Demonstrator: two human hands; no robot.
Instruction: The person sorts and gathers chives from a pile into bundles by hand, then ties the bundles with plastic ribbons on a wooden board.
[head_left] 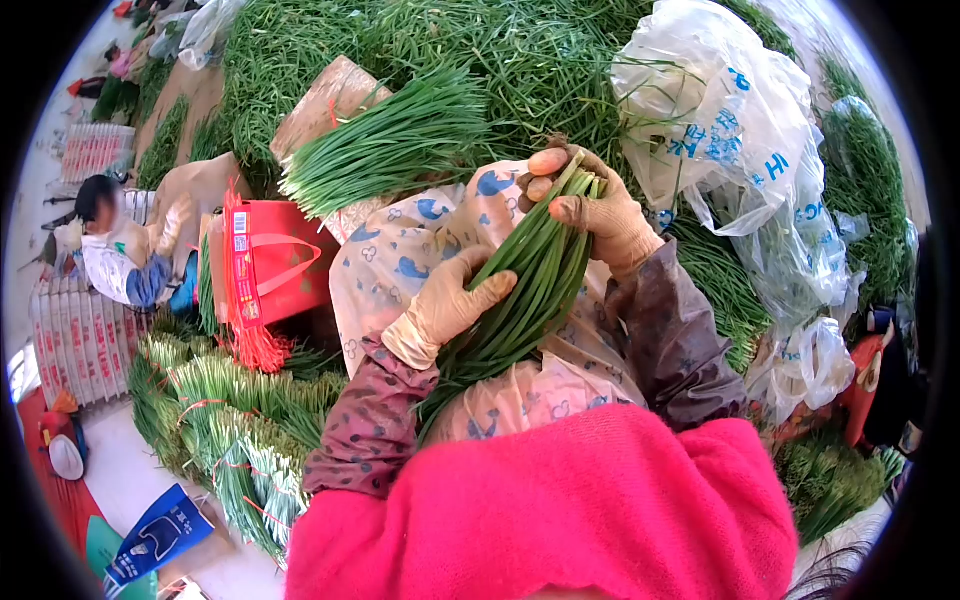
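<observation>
A bunch of long green garlic chives (535, 270) lies slantwise over my lap, on an apron with blue prints (400, 255). My left hand (450, 305), in a cream glove, is wrapped round the middle of the bunch, thumb on top. Higher up, my right hand (605, 215) grips the pale cut ends between thumb and fingers; its glove is soiled at the fingertips. The leafy ends hang down past my left wrist. Just beyond my knees, another neat bundle of chives (385, 140) rests on a board (325, 105).
A heap of loose chives (550, 60) spreads ahead. White plastic bags (715, 120) hang at the right. To the left are a red box (280, 265) with red ties (260, 345), tied bundles (240, 420), stacked white crates (80, 335) and another person (120, 250) seated.
</observation>
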